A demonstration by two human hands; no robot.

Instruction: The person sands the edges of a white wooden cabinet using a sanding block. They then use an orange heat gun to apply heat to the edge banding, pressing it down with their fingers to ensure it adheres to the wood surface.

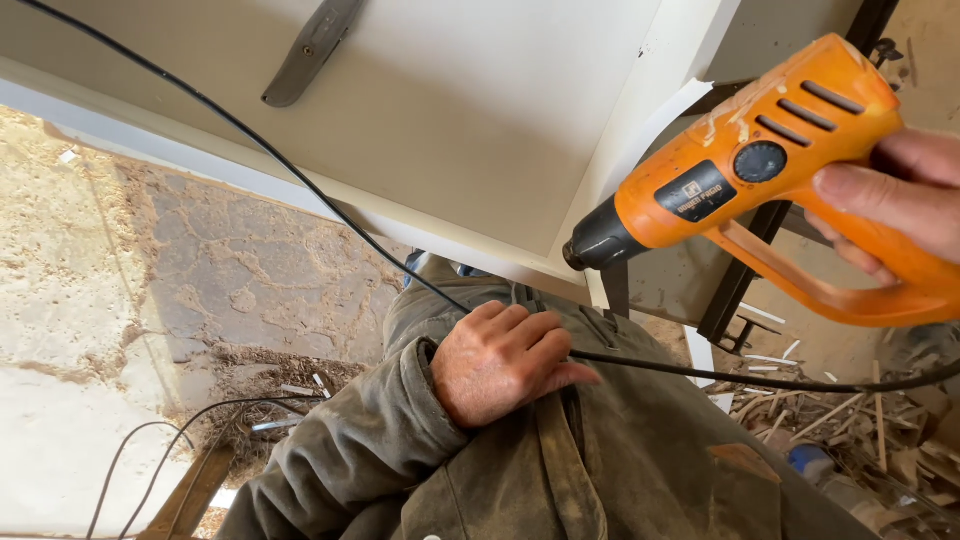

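- Right hand (pixel 905 200): closed around the handle of the orange plastic heat gun with black nozzle (pixel 740 165), upper right.
- Left hand (pixel 505 360): loosely curled, resting on the jacket, touching the black power cord (pixel 330 205).
- Heat gun axis: runs upper right to lower left; nozzle points at the cream panel's edge (pixel 600 215).
- Risks, judged: scorched panel from lingering heat; cord snagging; nozzle near the left hand.

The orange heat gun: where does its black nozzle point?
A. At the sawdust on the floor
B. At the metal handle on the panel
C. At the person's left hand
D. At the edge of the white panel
D: the right hand aims the heat gun nozzle at the white panel edge.
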